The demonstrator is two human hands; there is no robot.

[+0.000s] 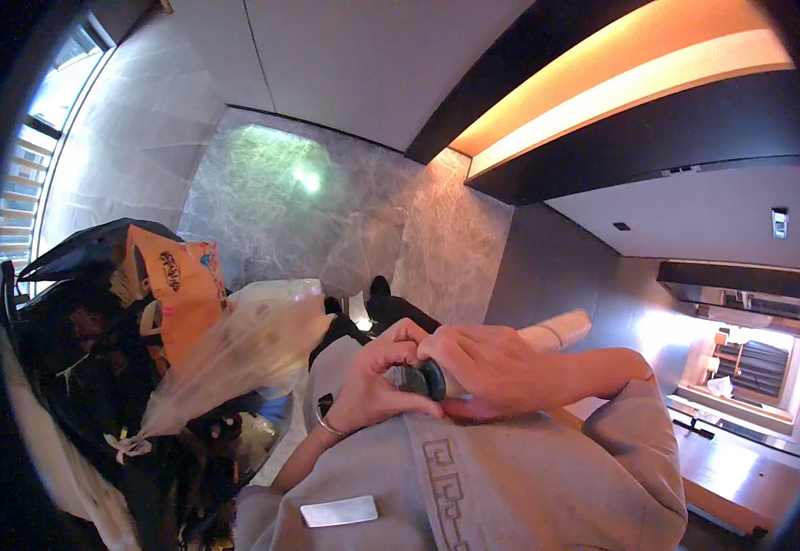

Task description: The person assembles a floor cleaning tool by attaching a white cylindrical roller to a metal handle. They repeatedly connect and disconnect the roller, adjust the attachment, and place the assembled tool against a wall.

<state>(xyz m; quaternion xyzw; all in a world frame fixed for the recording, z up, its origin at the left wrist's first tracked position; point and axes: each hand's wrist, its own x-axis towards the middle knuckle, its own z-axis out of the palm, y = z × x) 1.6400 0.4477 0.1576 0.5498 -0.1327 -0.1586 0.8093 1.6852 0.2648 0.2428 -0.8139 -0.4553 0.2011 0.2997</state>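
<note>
Grey cloth (510, 477) is lying under both hands, soft and limp, likely bunching when pulled. Above it the person is holding a pale roll (556, 332) with a dark end cap (429, 379); it looks light, fairly stiff and best gripped around its body. The right hand (496, 367) is wrapping closed around the roll, while the left hand (372, 386) is pinching the cap.
</note>
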